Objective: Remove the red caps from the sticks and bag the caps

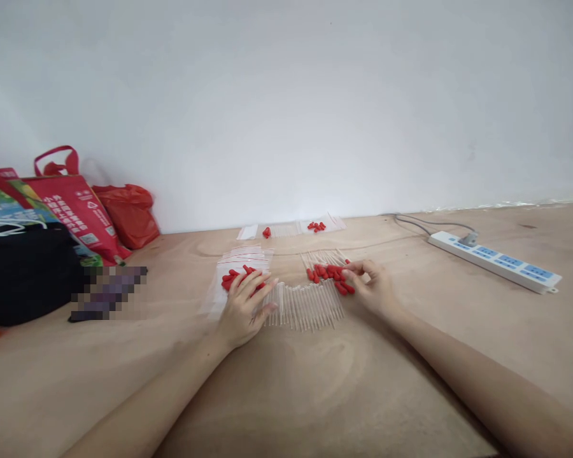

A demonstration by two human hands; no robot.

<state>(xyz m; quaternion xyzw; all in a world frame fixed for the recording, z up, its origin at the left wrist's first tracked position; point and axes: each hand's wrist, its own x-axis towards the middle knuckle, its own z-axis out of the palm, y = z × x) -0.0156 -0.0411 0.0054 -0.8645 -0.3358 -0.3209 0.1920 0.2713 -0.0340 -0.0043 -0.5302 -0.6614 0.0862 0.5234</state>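
My left hand lies with its fingers stretched out over a pile of red rubber bulbs on clear zip bags. Its thumb reaches toward a row of thin clear tubes laid side by side on the table. At the right end of that row, my right hand has thumb and index finger closed at a red rubber bulb. Next to its fingertips lies another heap of red bulbs. Thin sticks or tubes stretch out behind that heap; their tips are too small to make out.
Against the wall, flat bags hold more red bulbs and clear tubes. A white power strip with a plugged cable lies at right. Red bags, a black bag and a blurred dark item are at left.
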